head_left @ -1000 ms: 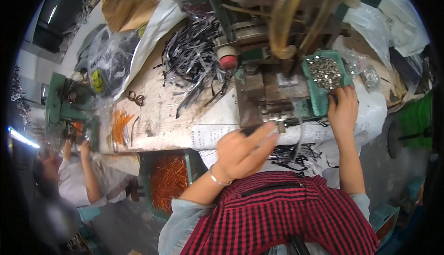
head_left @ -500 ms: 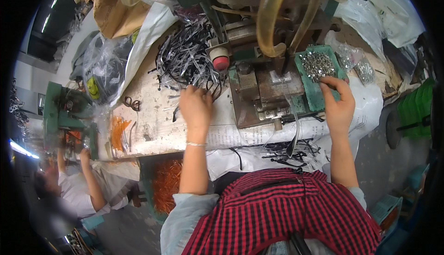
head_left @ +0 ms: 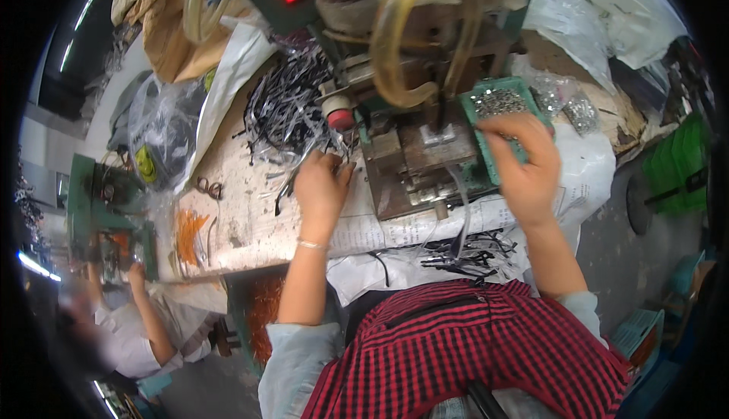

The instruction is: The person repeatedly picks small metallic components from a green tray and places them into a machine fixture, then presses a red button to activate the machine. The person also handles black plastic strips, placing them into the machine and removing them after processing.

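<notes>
My left hand [head_left: 320, 195] rests at the near edge of a heap of thin black and clear strips [head_left: 285, 107]. Its fingers curl down among the strip ends, and what they grip is hidden. Thumb and forefinger of my right hand [head_left: 525, 168] are pinched together beside the bench press [head_left: 402, 149], over the edge of a green tray [head_left: 486, 162]. Anything in that pinch is too small to make out. Small shiny metal pieces [head_left: 499, 102] fill the far part of this tray. From the press block a clear strip [head_left: 462, 202] hangs toward me.
A red button [head_left: 340, 120] stands left of the press, and a yellowish hose [head_left: 387, 47] loops above it. Black-ended strips [head_left: 471, 256] lie on white sheeting at my lap. Orange strips [head_left: 190, 237] lie on the bench at left. A co-worker's arm [head_left: 152, 316] is at the far left.
My right hand has moved left from the metal pieces toward the press block. My left hand stays by the strip heap, its fingers more curled. The whole view has shifted slightly.
</notes>
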`<state>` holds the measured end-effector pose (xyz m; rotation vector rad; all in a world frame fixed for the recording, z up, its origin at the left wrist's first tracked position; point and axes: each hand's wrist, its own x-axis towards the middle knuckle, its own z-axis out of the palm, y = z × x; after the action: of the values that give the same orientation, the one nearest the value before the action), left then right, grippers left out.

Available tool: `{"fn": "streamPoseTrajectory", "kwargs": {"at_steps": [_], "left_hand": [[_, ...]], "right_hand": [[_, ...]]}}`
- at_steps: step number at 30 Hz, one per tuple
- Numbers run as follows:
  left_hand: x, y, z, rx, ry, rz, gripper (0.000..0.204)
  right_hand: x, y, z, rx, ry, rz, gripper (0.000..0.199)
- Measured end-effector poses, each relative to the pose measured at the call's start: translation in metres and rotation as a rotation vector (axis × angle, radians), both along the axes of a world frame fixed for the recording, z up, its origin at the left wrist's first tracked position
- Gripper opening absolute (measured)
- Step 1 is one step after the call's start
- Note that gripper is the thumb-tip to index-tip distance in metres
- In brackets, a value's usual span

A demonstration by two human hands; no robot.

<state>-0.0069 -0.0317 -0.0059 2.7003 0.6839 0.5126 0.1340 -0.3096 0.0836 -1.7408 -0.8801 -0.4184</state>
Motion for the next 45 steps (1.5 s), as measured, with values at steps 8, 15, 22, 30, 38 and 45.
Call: {"fn": "streamPoseTrajectory", "kwargs": {"at_steps": [8, 15, 22, 30, 38, 45], "left_hand": [[-0.014, 0.038, -0.029, 0.124, -0.046, 0.093, 0.01], [-0.092, 0.075, 0.001, -0.487, -0.404, 0.155, 0.014], [-0.202, 0.181, -0.027, -0.37, -0.52, 0.536, 0.02], [-0.127, 0.028, 0.048, -1.42, -0.501, 0.023, 0.02], [-0.03, -0.135, 0.147, -1.813, 0.078, -0.401, 0.02], [0.007, -0.161, 0.143, -1.764, 0.038, -0.095, 0.026]], "right_hand": [[-0.003, 0.046, -0.023, 0.318, 0.444, 0.051, 0.038], [-0.013, 0.047, -0.009, 0.433, 0.618, 0.198, 0.048], [-0.052, 0.025, 0.031, 0.333, 0.712, 0.35, 0.065], [0.003, 0.011, -0.02, 0.201, 0.531, 0.219, 0.053], [0.039, -0.07, -0.077, 0.121, 0.628, -0.157, 0.038], [0.016, -0.067, -0.099, -0.409, 0.125, -0.372, 0.033]]}}
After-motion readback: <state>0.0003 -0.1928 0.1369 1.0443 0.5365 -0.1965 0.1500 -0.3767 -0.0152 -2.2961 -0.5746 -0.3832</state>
